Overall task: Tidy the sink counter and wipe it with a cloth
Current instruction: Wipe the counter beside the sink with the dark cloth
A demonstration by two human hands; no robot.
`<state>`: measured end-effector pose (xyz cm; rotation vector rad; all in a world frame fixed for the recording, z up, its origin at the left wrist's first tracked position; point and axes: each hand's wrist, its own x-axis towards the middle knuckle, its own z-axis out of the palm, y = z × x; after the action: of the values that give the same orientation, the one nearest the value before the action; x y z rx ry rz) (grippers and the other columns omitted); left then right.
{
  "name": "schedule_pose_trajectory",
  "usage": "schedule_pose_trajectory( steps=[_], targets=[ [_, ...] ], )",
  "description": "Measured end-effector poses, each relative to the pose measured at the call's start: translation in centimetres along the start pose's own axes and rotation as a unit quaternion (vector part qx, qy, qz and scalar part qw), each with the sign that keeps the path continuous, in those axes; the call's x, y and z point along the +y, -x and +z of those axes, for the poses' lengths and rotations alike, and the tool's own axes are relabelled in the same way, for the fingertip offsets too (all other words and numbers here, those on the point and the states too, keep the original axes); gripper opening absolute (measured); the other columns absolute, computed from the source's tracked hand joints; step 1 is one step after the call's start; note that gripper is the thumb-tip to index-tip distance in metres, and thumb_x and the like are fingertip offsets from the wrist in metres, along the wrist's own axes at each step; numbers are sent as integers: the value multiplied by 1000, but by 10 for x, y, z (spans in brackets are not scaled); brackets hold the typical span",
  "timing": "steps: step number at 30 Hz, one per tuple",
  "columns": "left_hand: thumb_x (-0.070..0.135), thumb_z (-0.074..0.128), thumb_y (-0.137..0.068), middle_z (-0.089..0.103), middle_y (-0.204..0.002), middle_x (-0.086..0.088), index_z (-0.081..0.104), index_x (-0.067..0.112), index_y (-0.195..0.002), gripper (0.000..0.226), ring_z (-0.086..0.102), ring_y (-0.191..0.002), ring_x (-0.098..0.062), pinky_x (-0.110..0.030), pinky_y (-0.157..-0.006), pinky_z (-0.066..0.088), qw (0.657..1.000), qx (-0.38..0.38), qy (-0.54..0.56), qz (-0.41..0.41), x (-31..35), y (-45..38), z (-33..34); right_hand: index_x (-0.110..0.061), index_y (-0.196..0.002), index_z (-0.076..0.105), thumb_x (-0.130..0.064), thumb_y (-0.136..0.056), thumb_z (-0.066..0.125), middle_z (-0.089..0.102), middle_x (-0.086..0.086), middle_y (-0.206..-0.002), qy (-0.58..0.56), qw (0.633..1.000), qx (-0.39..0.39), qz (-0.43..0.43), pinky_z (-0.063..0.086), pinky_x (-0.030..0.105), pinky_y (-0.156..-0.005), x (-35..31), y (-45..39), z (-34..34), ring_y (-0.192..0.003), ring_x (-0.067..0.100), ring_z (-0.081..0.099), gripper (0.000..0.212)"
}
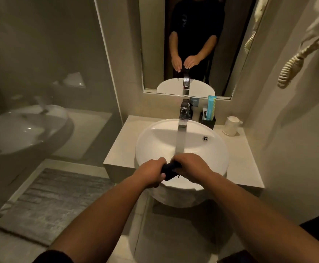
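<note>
A dark cloth (pixel 171 170) is bunched between both my hands over the front of the round white sink (pixel 155 141). My left hand (pixel 151 172) grips its left end and my right hand (pixel 190 164) grips its right end. Water runs in a steady stream from the chrome tap (pixel 184 114) down onto my right hand and the cloth. The pale stone counter (pixel 120 145) surrounds the basin.
At the back right of the counter stand a black holder (pixel 208 121) with a teal packet (pixel 211 106) and a small white jar (pixel 230 126). A mirror (pixel 155 44) hangs above. A glass partition is at left, a grey floor mat (pixel 46 202) below, a coiled cord (pixel 289 71) on the right wall.
</note>
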<state>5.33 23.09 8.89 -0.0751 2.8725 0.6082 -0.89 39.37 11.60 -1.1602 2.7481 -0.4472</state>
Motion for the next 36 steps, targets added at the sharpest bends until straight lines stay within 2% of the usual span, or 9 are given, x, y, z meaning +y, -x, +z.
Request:
schedule_pose_trajectory(
  steps=[7,10,14,19,22,26,31,33,36],
  targets=[
    [18,49,-89,65,-102,-9,55,19,-118,30,56,-80,-24,-32,-65,42,995,51,17,-81,-55,-10,-32,-23,-122,59,-27,-84,66,66,1,-117,29,998,12,-61,48,37,-89,-21,-79,2,-107,24,59,39],
    [17,48,-85,65,-94,-7,60,18,-105,23,57,-74,-23,-29,-60,40,985,80,67,-134,-96,-29,-54,-20,-138,43,-36,-85,66,49,4,-142,55,998,33,-18,37,39,-106,-4,-124,15,-129,26,44,60],
    [8,42,-83,64,-84,-3,61,17,-94,24,62,-65,-22,-26,-50,44,969,90,163,-163,-162,-63,-80,-10,-141,33,-37,-88,58,40,11,-147,103,992,20,68,34,40,-109,26,-184,45,-134,29,36,64],
    [1,37,-85,64,-90,0,59,22,-121,47,57,-63,-16,-16,-46,45,941,120,273,-158,-226,-118,-96,-8,-149,17,-35,-91,48,18,13,-158,122,983,-29,131,19,43,-118,47,-251,79,-145,31,15,71],
    [-3,37,-82,62,-80,-4,66,29,-96,45,50,-58,-19,-23,-43,45,919,146,323,-169,-251,-153,-100,-8,-150,10,-33,-93,44,8,12,-160,131,980,-38,143,12,44,-119,55,-281,88,-147,31,6,72],
    [-2,37,-78,66,-83,-6,63,25,-103,45,60,-68,-26,-34,-57,52,923,165,294,-187,-285,-205,-101,-6,-149,9,-28,-92,42,5,14,-160,135,977,-47,158,10,48,-119,72,-305,102,-147,33,3,70],
    [-4,37,-79,68,-99,15,67,38,-103,57,62,-89,-12,-22,-79,49,939,205,244,-134,-302,-270,-116,-4,-150,2,-26,-89,45,-3,17,-160,157,971,-75,165,4,48,-119,86,-309,129,-148,33,-3,78],
    [-9,40,-79,62,-104,23,69,40,-100,61,55,-89,-2,-10,-79,40,945,231,208,-97,-303,-291,-122,-1,-149,16,-26,-81,54,12,21,-159,172,970,-55,162,14,52,-118,90,-309,136,-146,37,10,82],
    [-14,40,-79,57,-107,21,66,35,-110,63,52,-93,-1,-16,-85,41,952,250,168,-58,-305,-320,-124,2,-143,32,-25,-71,62,30,24,-152,189,969,-30,155,22,53,-114,97,-309,147,-141,40,28,83]
  ],
)
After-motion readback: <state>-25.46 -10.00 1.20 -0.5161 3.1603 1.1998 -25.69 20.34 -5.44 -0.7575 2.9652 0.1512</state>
